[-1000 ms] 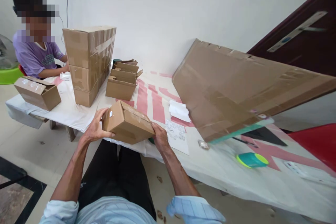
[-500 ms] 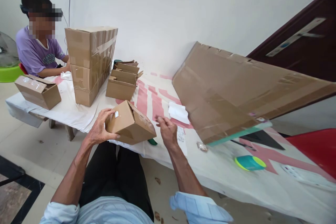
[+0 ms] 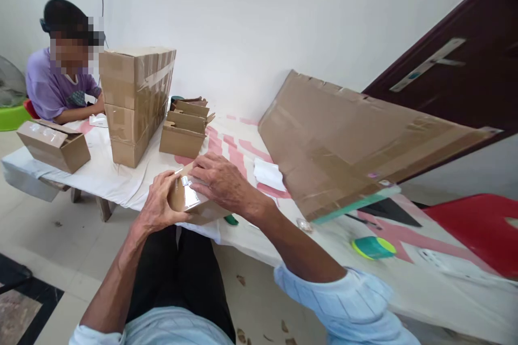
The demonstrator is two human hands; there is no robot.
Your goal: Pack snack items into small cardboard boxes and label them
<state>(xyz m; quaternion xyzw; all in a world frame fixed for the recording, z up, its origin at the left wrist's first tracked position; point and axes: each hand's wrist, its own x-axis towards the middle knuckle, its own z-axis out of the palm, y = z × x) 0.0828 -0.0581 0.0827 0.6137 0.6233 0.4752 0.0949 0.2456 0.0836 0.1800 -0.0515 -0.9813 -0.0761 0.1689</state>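
Note:
I hold a small brown cardboard box [image 3: 186, 202] over my lap at the near edge of the table. My left hand [image 3: 158, 205] is closed round its left end. My right hand [image 3: 220, 182] lies over the box's top with its fingers curled down onto it, next to a small white label on the end face. Most of the box is hidden under my right hand.
A tall stack of taped cartons [image 3: 135, 101] and several small open boxes [image 3: 184, 129] stand further back on the white-covered table [image 3: 121, 183]. A big flat cardboard sheet [image 3: 348, 140] leans at the right. A teal and green lid [image 3: 372, 247] lies nearby. Another person [image 3: 60, 86] sits at the far left.
My right hand left the box's right end, lifted, then came down over its top. The box turned in my left hand so that its labelled end faces me.

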